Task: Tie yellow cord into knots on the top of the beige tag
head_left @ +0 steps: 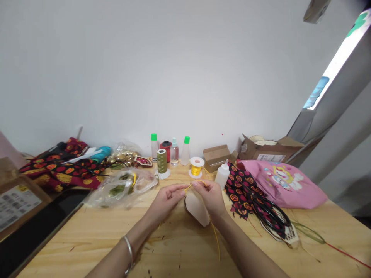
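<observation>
- Left hand and right hand: fingertips pinching yellow cord, centre.
- Pale piece: just nearer, between the wrists.
- Left carton: white label, print too blurred to read.
- Far-right carton: pale label, illegible.
- Pink bag, right: cartoon print.

A pale, flat piece with a dark left edge is held tilted in the near middle of the scene, while a thin yellow cord bunches in small loops at its far end, a loose tail trailing near on the right
</observation>
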A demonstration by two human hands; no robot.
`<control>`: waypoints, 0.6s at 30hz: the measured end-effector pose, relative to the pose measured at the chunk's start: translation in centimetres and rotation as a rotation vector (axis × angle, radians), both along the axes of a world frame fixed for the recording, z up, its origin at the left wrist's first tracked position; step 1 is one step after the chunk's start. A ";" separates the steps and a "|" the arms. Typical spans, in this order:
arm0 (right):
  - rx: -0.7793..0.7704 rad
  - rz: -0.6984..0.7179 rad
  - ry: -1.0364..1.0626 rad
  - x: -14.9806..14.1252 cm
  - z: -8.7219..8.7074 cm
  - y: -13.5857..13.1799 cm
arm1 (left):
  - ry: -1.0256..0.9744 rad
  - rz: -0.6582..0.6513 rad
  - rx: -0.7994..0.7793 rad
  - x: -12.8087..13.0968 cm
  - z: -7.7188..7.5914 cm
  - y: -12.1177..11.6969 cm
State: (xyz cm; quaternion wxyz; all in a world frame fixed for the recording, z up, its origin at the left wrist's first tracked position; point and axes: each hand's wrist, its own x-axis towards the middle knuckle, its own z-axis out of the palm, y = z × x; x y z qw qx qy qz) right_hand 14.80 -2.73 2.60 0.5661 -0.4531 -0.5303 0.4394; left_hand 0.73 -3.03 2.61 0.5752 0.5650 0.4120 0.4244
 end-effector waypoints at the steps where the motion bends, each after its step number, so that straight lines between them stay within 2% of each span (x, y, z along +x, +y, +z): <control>1: 0.001 -0.001 0.006 0.0 0.0 0.0 | -0.005 0.017 -0.003 0.0 0.0 0.1; 11: -0.007 0.001 0.047 0.0 -0.5 0.0 | 0.095 0.002 0.108 -0.2 -0.7 0.6; 16: 0.068 0.029 -0.077 0.2 -0.3 0.1 | 0.151 0.044 0.206 -0.3 -0.8 0.8; 18: 0.105 0.035 -0.116 0.2 -0.5 0.3 | 0.143 0.055 0.190 -0.4 -0.8 0.7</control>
